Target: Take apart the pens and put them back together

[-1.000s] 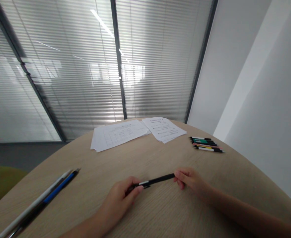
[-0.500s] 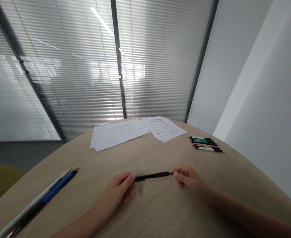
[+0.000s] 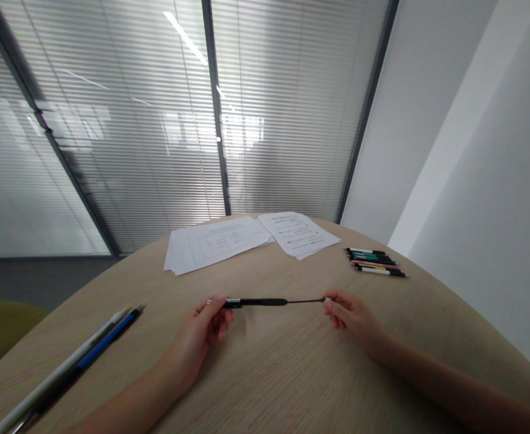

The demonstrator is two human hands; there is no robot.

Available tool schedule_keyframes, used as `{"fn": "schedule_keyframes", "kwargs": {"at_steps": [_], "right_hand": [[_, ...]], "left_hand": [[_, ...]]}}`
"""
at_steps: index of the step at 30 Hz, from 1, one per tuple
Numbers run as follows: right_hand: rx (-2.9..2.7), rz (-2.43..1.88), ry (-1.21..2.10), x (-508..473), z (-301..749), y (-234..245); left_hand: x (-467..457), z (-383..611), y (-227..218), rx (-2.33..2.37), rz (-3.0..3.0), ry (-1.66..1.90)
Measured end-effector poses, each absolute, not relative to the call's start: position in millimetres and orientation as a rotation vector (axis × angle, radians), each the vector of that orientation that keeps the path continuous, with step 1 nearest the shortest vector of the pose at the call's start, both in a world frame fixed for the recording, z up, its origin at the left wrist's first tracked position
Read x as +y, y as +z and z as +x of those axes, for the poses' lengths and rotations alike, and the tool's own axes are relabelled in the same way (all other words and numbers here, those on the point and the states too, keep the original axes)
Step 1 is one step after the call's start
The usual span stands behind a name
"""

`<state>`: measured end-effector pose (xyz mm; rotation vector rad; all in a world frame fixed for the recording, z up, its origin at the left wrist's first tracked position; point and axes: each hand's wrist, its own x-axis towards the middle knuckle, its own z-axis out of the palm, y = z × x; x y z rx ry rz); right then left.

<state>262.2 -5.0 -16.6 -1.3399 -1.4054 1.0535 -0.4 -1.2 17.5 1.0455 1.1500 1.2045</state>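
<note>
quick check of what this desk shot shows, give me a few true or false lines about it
1. The left hand and right hand both hold one black pen. True.
2. The left hand also holds a sheet of the papers. False: the papers lie on the table, apart from both hands.
3. A blue pen lies beside a white pen. True.
4. The row of coloured pens lies left of the papers. False: it lies to their right.
</note>
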Motion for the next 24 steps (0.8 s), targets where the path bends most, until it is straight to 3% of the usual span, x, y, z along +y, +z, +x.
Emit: {"fn": "schedule_keyframes", "kwargs": {"at_steps": [15,24], "right_hand": [[-1.55,-1.471,0.844,7,273,-27],[-2.095,-1.401,0.394,-3,268,-23]], "left_hand": [[1,-2,12,1.042,1.024,1.179],[-14,9,12,0.946,0.864,0.943]]}}
